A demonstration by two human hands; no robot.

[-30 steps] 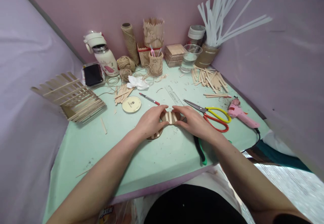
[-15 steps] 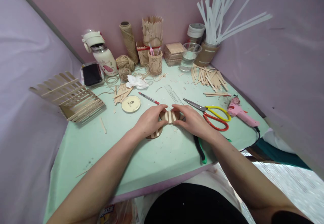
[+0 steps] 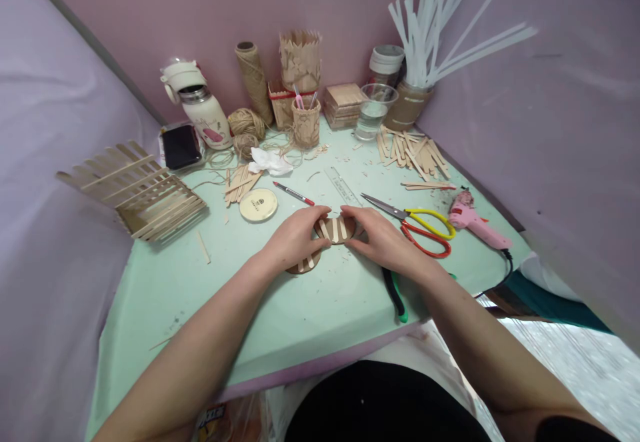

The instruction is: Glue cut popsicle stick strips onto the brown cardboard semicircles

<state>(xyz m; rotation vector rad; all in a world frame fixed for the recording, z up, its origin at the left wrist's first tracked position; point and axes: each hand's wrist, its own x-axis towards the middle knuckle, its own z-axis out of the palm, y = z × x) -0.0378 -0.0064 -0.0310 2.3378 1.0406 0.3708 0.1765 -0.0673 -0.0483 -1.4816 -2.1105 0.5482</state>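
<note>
A round brown cardboard disc (image 3: pixel 328 237) lies low over the table, with a few short popsicle sticks (image 3: pixel 335 229) laid side by side across it. My left hand (image 3: pixel 299 234) curls round its left edge, thumb in front and fingers behind. On the opposite edge, my right hand (image 3: pixel 375 234) grips in the same way. A second cardboard disc (image 3: pixel 296 269) with short sticks on it lies partly hidden beneath my left hand. Close to my right forearm are black-and-green handled pliers (image 3: pixel 395 295), partly covered, and large scissors (image 3: pixel 400 215) with yellow and red handles.
A pink glue gun (image 3: pixel 477 222) lies on the right, near a popsicle stick pile (image 3: pixel 413 152). At the back stand a clear cup of water (image 3: pixel 371 119), a stick-covered pen cup (image 3: pixel 306 125) and an open bottle (image 3: pixel 210 119). A slatted stick structure (image 3: pixel 145 192) sits left.
The sticks on the disc between my hands have shifted; the left one now slants, with wider gaps between them. Both hands stay almost in place.
</note>
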